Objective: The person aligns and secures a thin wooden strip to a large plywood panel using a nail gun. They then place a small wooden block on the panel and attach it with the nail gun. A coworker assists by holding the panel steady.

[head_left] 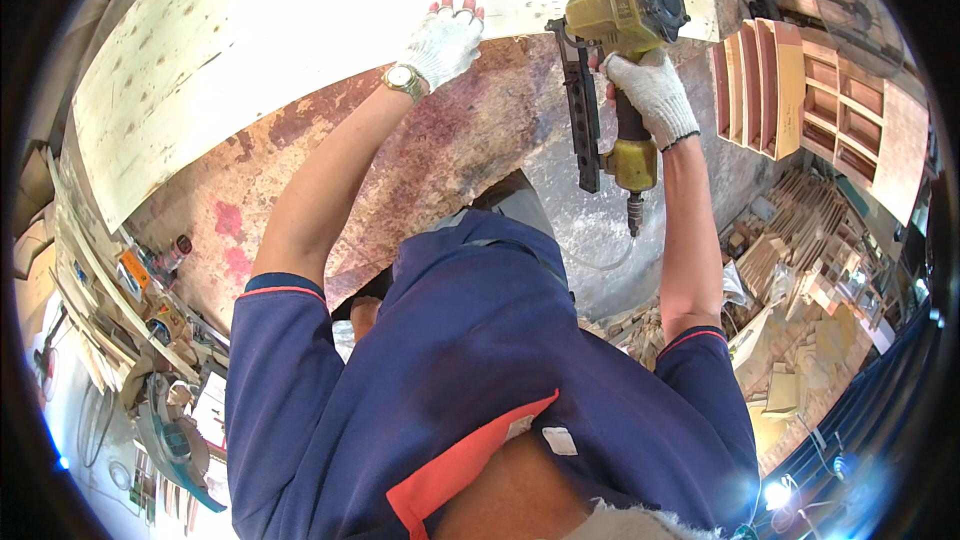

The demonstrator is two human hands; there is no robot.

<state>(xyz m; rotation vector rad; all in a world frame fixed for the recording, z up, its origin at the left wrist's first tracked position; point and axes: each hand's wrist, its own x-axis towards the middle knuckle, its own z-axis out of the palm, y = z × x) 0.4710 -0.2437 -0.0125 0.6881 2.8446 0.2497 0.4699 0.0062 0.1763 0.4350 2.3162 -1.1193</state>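
A yellow and black pneumatic nail gun (pixel 622 15) is gripped by its dark handle in my gloved right hand (pixel 652 95). Its long black magazine hangs along its left side, and an air fitting with a thin hose shows at its lower end. My left hand (pixel 445 42), in a white glove with bare fingertips, lies with fingers stretched at the near edge of a large pale plywood sheet (pixel 270 50). That sheet rests on a stained, reddish-brown worktop (pixel 440 135). The gun's nose is close to the sheet's near edge; I cannot tell whether they touch.
Stacked wooden panels (pixel 762 90) and a compartmented wooden frame (pixel 850 120) stand at the right, near a fan (pixel 855 5). Wood offcuts (pixel 815 360) pile up at lower right. Thin wood strips (pixel 105 280), a red-black tool (pixel 178 252) and a green-based machine (pixel 175 440) are at the left.
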